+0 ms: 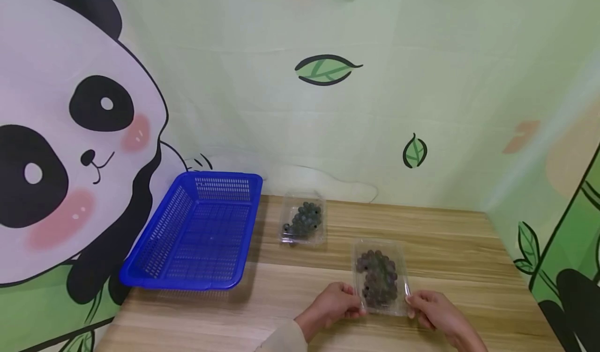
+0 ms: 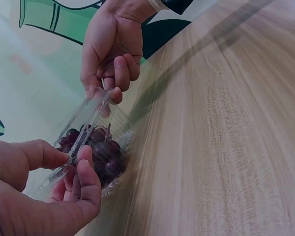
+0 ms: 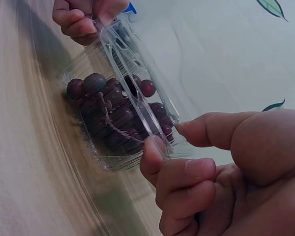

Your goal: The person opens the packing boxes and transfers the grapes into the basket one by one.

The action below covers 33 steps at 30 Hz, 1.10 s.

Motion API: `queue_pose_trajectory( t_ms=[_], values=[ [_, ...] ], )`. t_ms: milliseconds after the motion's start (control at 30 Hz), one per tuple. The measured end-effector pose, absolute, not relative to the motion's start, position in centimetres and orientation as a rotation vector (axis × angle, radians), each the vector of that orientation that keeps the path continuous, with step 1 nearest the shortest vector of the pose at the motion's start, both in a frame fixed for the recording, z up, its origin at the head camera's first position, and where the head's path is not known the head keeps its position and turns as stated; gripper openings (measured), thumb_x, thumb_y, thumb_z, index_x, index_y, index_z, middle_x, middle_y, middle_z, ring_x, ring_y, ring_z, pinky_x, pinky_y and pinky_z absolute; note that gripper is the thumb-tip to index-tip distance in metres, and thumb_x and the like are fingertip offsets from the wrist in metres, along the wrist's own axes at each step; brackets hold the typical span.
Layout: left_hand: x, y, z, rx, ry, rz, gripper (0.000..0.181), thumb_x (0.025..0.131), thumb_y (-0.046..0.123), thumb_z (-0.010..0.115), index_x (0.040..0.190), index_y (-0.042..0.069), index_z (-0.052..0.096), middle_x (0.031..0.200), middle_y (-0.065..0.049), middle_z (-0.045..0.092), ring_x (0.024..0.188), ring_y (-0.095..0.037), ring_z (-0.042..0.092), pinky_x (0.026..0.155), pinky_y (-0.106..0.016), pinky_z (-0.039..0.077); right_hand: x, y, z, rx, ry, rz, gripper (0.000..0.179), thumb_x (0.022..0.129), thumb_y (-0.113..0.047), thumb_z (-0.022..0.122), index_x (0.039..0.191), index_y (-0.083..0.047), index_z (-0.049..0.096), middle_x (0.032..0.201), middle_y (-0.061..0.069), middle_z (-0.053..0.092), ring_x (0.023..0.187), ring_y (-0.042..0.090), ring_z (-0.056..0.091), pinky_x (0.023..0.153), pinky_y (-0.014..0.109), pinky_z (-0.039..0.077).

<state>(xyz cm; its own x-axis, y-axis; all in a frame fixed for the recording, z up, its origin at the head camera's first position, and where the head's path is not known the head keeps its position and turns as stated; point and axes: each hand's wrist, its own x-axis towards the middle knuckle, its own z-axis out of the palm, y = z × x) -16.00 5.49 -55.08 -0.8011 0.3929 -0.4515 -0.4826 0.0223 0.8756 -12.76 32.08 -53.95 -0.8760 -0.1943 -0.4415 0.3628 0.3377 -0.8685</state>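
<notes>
Between my hands is a clear plastic clamshell box (image 1: 402, 268) with a bunch of dark red grapes (image 1: 378, 279) inside. My left hand (image 1: 336, 302) pinches the rim at its near left corner, thumb above and fingers below. On the opposite side my right hand (image 1: 436, 309) pinches the near right corner the same way. In the right wrist view the lid and base edges meet along the rim (image 3: 132, 96), and a brown stem (image 3: 110, 118) shows among the grapes. The left wrist view has the box's underside close over the wooden table (image 2: 201, 147).
A second clear box (image 1: 285, 206) with dark bluish grapes (image 1: 304, 219) stands farther back, near the wall. To the left is a blue plastic basket (image 1: 236, 284) with slotted sides and nothing in it. A panda-printed wall cloth (image 1: 262, 117) bounds the table behind.
</notes>
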Motion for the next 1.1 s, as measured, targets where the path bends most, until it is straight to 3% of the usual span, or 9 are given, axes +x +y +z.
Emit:
queue_pose_trajectory(
  t_ms=[333,1100],
  values=[
    [-15.4,5.3,-55.5,-0.095,1.678,1.814,0.022,0.089,-0.011,0.06,0.086,0.008,0.05,0.072,-0.009,0.065,0.063,-0.011,0.066,0.055,-0.019,0.049,-12.2,32.2,-53.8,0.141,2.099,-1.533,0.033,0.11,-0.022,0.049,0.088,-0.003,0.065,0.06,-0.003,0.046,0.05,0.009,0.035,0.053,0.026,0.037],
    [-14.4,5.1,-55.2,-0.072,1.659,1.822,0.022,0.088,-0.013,0.059,0.086,0.007,0.049,0.076,-0.009,0.064,0.068,-0.013,0.069,0.059,-0.02,0.052,-11.5,32.7,-53.9,0.124,2.051,-1.558,0.03,0.108,-0.026,0.053,0.097,-0.002,0.067,0.08,0.001,0.063,0.053,0.009,0.04,0.054,0.025,0.037]
  ],
)
